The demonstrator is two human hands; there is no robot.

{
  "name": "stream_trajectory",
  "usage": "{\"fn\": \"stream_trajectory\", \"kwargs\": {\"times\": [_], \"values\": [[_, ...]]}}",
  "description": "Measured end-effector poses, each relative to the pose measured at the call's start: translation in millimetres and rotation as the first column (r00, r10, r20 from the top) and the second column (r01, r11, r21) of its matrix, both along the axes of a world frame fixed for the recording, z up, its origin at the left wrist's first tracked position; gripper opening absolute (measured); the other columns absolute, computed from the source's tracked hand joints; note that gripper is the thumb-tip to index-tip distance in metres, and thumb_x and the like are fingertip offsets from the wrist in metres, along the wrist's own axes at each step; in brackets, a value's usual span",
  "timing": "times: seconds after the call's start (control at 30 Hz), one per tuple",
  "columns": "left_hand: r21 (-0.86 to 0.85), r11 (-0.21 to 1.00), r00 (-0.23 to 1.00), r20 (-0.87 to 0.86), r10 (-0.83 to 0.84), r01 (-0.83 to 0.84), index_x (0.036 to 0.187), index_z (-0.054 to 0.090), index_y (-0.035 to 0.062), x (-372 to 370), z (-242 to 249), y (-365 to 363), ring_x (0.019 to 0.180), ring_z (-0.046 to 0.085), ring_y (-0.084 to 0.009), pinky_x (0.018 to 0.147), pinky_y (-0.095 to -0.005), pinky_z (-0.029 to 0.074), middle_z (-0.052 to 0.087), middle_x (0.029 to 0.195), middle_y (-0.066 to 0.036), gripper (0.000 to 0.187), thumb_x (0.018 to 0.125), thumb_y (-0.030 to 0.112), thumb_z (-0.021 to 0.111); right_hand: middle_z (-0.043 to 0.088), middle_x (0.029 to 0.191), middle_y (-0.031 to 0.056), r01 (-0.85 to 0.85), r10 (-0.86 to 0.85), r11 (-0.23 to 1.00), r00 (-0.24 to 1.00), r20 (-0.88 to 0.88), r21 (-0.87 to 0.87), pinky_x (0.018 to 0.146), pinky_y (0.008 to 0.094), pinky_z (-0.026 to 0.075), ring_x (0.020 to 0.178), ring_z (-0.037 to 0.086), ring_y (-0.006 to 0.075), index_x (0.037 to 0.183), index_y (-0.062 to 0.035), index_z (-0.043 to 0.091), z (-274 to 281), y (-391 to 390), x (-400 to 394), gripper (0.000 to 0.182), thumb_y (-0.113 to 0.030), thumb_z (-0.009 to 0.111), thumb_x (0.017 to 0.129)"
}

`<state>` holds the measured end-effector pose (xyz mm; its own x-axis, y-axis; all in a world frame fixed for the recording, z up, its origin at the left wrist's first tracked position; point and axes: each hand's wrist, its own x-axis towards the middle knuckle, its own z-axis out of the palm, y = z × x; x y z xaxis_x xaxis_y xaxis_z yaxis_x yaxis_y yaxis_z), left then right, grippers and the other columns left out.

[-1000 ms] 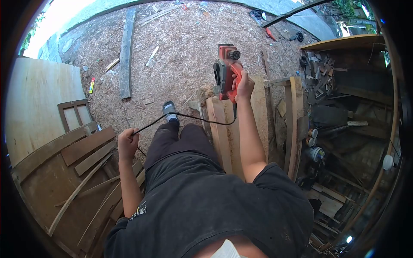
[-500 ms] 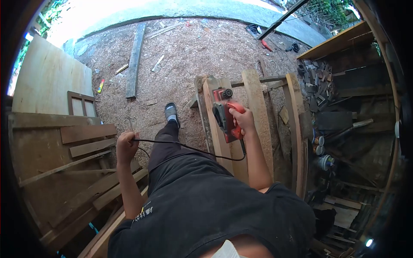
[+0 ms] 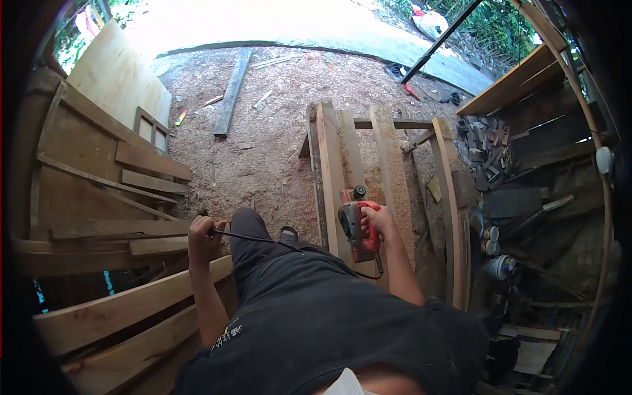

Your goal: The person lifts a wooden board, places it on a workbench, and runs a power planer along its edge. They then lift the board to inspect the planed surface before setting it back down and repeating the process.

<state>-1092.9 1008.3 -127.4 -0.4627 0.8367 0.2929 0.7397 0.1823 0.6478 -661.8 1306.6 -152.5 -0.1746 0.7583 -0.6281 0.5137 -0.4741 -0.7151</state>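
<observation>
My right hand [image 3: 380, 220] is wrapped round the red handle of an electric planer [image 3: 357, 227]. The planer sits over a long wooden board [image 3: 334, 155] on the bench, at the end nearer my body. From its rear a black power cord [image 3: 268, 243] runs across my front to my left side. There my left hand [image 3: 203, 236] is closed round the cord, beside my knee. Part of the cord is hidden against my dark shirt.
Other boards [image 3: 384, 141] lie lengthwise on the bench frame [image 3: 447, 155]. Planks [image 3: 151, 289] lean and stack on my left. A loose plank [image 3: 233, 92] rests on the shaving-covered ground ahead. Offcuts [image 3: 490, 148] are heaped right of the bench, near several paint cans [image 3: 500, 266].
My right hand has drawn the planer back along the board toward my body. The view has shifted, and my left hand now shows slightly lower, still on the cord.
</observation>
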Motion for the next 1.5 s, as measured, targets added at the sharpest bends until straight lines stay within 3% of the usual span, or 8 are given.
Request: {"fn": "stream_trajectory", "kwargs": {"times": [0.07, 0.27, 0.5, 0.63, 0.9, 1.17, 1.4, 1.5], "values": [[0.071, 0.994, 0.997, 0.007, 0.080, -0.080, 0.069, 0.045, 0.0020, 15, -5, -28, 0.072, 0.051, -0.0362, 0.066, -0.0463, 0.040, 0.048, 0.070, -0.015, 0.061, 0.093, 0.043, 0.083, 0.071, 0.075, 0.0084, 0.035, -0.035, 0.999, 0.999, 0.013, -0.007, 0.051, 0.0358, 0.057, 0.058, 0.069, 0.0195, 0.101, -0.0004, 0.074, -7, -25, 16, 0.023, -0.023, 0.073, 0.098], [-0.035, 0.997, 0.996, 0.047, 0.073, -0.071, 0.069, 0.044, 0.0007, 54, -33, -110, 0.070, 0.051, -0.0352, 0.065, -0.0468, 0.039, 0.045, 0.066, -0.015, 0.079, 0.093, 0.072, 0.070, 0.073, 0.083, 0.0085, 0.068, -0.054, 0.993, 0.989, -0.141, 0.095, 0.058, 0.0340, 0.058, 0.064, 0.071, 0.0181, 0.108, 0.0011, 0.073, 10, -131, 68, 0.020, -0.014, 0.074, 0.094], [0.156, 0.983, 0.968, 0.218, -0.125, 0.092, 0.071, 0.040, 0.0001, 156, -32, -239, 0.066, 0.043, -0.0324, 0.062, -0.0454, 0.035, 0.038, 0.066, -0.015, 0.082, 0.093, 0.074, 0.069, 0.071, 0.079, 0.0074, 0.116, -0.028, 0.959, 0.947, -0.319, 0.260, 0.059, 0.0327, 0.059, 0.063, 0.070, 0.0169, 0.110, 0.0026, 0.072, 18, -308, 185, 0.023, -0.008, 0.071, 0.091], [0.246, 0.960, 0.954, 0.233, -0.190, 0.131, 0.072, 0.038, -0.0001, 235, -16, -338, 0.064, 0.040, -0.0295, 0.061, -0.0441, 0.034, 0.034, 0.066, -0.012, 0.085, 0.090, 0.077, 0.069, 0.068, 0.074, 0.0045, 0.211, -0.146, 0.970, 0.902, -0.406, 0.121, 0.055, 0.0324, 0.058, 0.056, 0.067, 0.0168, 0.103, -0.0008, 0.072, 32, -427, 244, 0.015, -0.008, 0.072, 0.090], [0.298, 0.949, 0.840, 0.483, -0.246, 0.107, 0.072, 0.043, 0.0003, 353, 19, -464, 0.060, 0.039, -0.0193, 0.057, -0.0389, 0.033, 0.038, 0.066, -0.008, 0.069, 0.102, 0.055, 0.072, 0.062, 0.066, 0.0030, 0.218, -0.203, 0.975, 0.954, -0.220, 0.049, 0.043, 0.0315, 0.045, 0.048, 0.058, 0.0139, 0.092, -0.0042, 0.070, 35, -611, 374, 0.008, -0.011, 0.071, 0.089], [0.208, 0.964, 0.946, 0.245, -0.213, 0.163, 0.074, 0.042, 0.0003, 454, -15, -578, 0.060, 0.039, -0.0288, 0.058, -0.0399, 0.034, 0.039, 0.067, -0.013, 0.066, 0.105, 0.053, 0.067, 0.063, 0.067, 0.0044, 0.391, -0.413, 0.906, 0.900, -0.139, -0.160, 0.043, 0.0336, 0.048, 0.047, 0.059, 0.0159, 0.090, -0.0037, 0.071, 18, -750, 516, 0.012, -0.015, 0.073, 0.088], [-0.005, 0.984, 0.922, 0.349, -0.165, 0.178, 0.076, 0.033, 0.0034, 526, -24, -691, 0.066, 0.032, -0.0136, 0.057, -0.0393, 0.027, 0.025, 0.070, -0.006, 0.072, 0.110, 0.064, 0.052, 0.064, 0.068, 0.0046, 0.373, -0.430, 0.880, 0.888, -0.161, -0.294, 0.045, 0.0352, 0.051, 0.050, 0.062, 0.0170, 0.086, -0.0041, 0.071, -43, -831, 610, 0.016, -0.020, 0.073, 0.090], [-0.005, 0.983, 0.922, 0.348, -0.170, 0.183, 0.076, 0.032, 0.0037, 562, -26, -731, 0.066, 0.031, -0.0136, 0.057, -0.0391, 0.026, 0.025, 0.070, -0.005, 0.073, 0.109, 0.065, 0.052, 0.067, 0.074, 0.0058, 0.302, -0.373, 0.895, 0.911, -0.178, -0.328, 0.048, 0.0359, 0.054, 0.054, 0.064, 0.0169, 0.100, -0.0048, 0.069, -31, -865, 633, 0.013, -0.014, 0.070, 0.091]]}}
